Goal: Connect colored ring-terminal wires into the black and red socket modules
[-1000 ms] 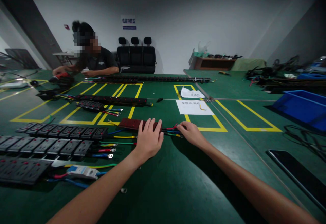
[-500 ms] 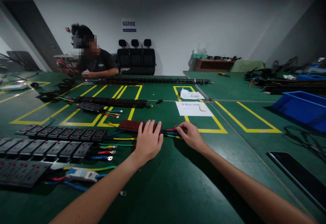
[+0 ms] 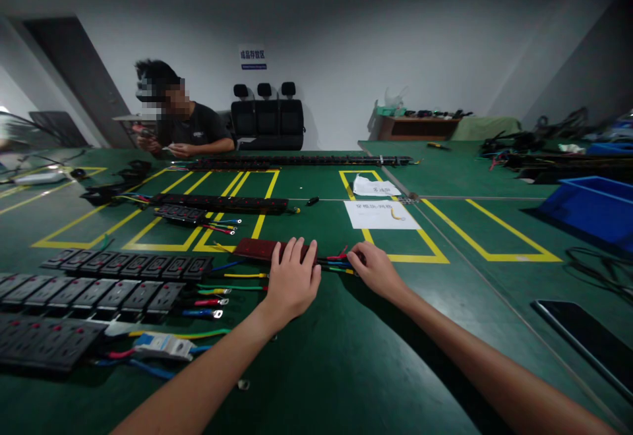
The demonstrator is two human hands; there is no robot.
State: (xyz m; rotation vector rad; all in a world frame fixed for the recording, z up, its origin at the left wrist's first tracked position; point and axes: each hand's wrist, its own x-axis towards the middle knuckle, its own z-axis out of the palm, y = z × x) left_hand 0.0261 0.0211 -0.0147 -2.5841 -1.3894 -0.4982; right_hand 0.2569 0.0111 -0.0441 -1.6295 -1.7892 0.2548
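Observation:
My left hand [image 3: 295,280] lies palm down on a dark red strip-shaped part [image 3: 253,249], its fingers stretched over the right end. Out of that end run several coloured wires [image 3: 334,264], red, blue and yellow-green among them. At their tips my right hand [image 3: 376,269] is closed, thumb and forefinger pinched together on a wire; the exact grip is partly hidden. Left of my hands lie rows of black socket modules [image 3: 128,265], with lugged wires [image 3: 202,314] coming out of their right ends.
Across the green table, a co-worker [image 3: 190,128] sits holding something small. Long black socket strips [image 3: 222,203] lie farther back. White paper sheets [image 3: 380,215] lie beyond my right hand. To the right are a blue bin [image 3: 593,214], a black cable [image 3: 598,273] and a phone [image 3: 588,339].
The view has tilted up a little. My left hand stays on the red part. My right fingers have curled in more at the wire ends. The co-worker's hands have shifted.

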